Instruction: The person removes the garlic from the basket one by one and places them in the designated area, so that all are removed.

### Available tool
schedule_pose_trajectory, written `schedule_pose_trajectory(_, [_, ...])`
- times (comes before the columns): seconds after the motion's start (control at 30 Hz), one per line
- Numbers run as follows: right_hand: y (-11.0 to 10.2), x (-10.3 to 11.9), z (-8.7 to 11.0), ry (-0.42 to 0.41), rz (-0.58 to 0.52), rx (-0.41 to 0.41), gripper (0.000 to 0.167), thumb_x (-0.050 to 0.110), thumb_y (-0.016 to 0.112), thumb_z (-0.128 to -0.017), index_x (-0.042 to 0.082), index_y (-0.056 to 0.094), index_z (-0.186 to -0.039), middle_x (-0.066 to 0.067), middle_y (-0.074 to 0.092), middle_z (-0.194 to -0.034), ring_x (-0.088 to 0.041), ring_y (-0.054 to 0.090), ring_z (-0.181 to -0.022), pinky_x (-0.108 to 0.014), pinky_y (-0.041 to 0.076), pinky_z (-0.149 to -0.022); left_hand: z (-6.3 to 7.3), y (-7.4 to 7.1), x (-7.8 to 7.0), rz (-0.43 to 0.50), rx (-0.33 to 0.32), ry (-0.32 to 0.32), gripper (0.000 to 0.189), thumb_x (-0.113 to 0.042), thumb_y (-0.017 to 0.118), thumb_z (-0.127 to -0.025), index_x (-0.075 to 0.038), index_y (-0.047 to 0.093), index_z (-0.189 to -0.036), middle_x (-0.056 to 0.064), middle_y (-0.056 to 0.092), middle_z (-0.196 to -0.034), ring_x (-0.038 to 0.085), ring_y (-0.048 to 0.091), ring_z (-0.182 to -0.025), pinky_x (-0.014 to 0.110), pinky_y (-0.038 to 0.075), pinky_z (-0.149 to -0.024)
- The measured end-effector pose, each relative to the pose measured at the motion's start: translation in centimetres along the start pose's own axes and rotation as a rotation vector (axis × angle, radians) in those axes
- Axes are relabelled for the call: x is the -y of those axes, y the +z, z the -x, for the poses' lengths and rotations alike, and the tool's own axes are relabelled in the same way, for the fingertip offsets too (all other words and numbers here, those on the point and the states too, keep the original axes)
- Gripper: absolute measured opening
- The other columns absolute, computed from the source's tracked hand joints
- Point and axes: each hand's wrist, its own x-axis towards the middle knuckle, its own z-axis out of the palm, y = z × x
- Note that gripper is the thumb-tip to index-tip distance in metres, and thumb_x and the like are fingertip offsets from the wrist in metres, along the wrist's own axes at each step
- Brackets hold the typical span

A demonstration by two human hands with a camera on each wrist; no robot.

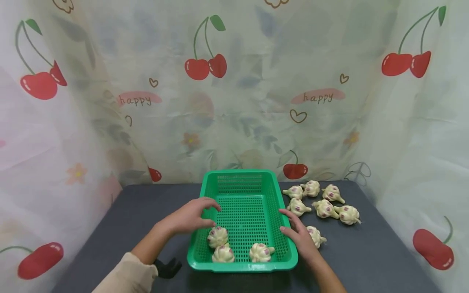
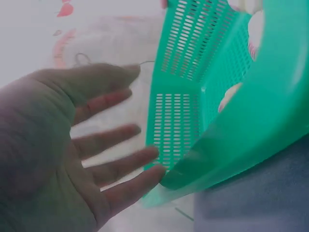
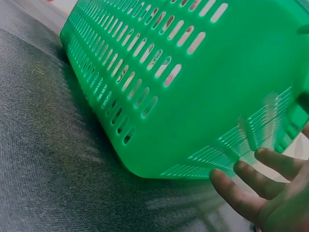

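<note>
A green plastic basket [image 1: 239, 266] with slotted walls stands on the table, long side pointing away from me. Inside its near end lie three garlic bulbs: one garlic bulb [image 1: 261, 253] at the right and two touching at the left, the upper being this garlic bulb [image 1: 218, 237]. My left hand [image 1: 188, 216] hovers at the left rim, fingers spread and holding nothing. At the opposite rim is my right hand [image 1: 300, 238], its fingertips right at the edge. In the right wrist view its loosely extended fingers [image 3: 236, 191] lie beside the basket's outer wall.
Several more garlic bulbs [image 1: 324, 208] are scattered on the dark table [image 1: 359, 248] right of the basket. One garlic bulb [image 1: 316, 236] sits just behind the right hand, partly hidden. A patterned curtain [image 1: 242, 122] encloses the back and sides.
</note>
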Motion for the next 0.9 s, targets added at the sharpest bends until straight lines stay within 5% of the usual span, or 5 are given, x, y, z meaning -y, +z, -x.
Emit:
schedule_pose_trajectory(0.27, [-0.1,0.2,0.0,-0.019,-0.023,0.01,0.05,0.005,0.055,-0.096,0.006,0.041,-0.144,-0.026,0.049,-0.134,-0.025,0.054,-0.112,-0.03,0.047,-0.085,-2.7,-0.7,-1.2,0.049,0.194,0.011,0.03,-0.015,0.071,-0.09,-0.022,0.063,-0.117,-0.001,0.056,-0.127,0.024,0.059,-0.11,0.038,0.05,-0.081])
schedule_pose_trajectory(0.5, [0.0,0.2,0.1,-0.042,-0.022,0.024,0.05,0.005,0.055,-0.096,0.003,0.04,-0.143,-0.028,0.048,-0.134,-0.026,0.054,-0.112,-0.03,0.047,-0.084,-5.0,0.0,-1.9,0.139,0.432,-0.226,0.034,-0.014,0.074,-0.087,-0.026,0.062,-0.117,0.009,0.053,-0.132,0.021,0.061,-0.101,0.043,0.054,-0.07])
schedule_pose_trajectory(0.9, [0.0,0.2,0.0,-0.041,-0.025,0.019,0.05,0.004,0.054,-0.096,0.003,0.04,-0.144,-0.028,0.049,-0.134,-0.027,0.055,-0.11,-0.031,0.048,-0.084,-7.5,1.1,-1.2,0.2,0.58,-0.426,0.034,-0.007,0.071,-0.089,-0.012,0.064,-0.122,0.01,0.055,-0.133,0.027,0.058,-0.112,0.046,0.055,-0.072])
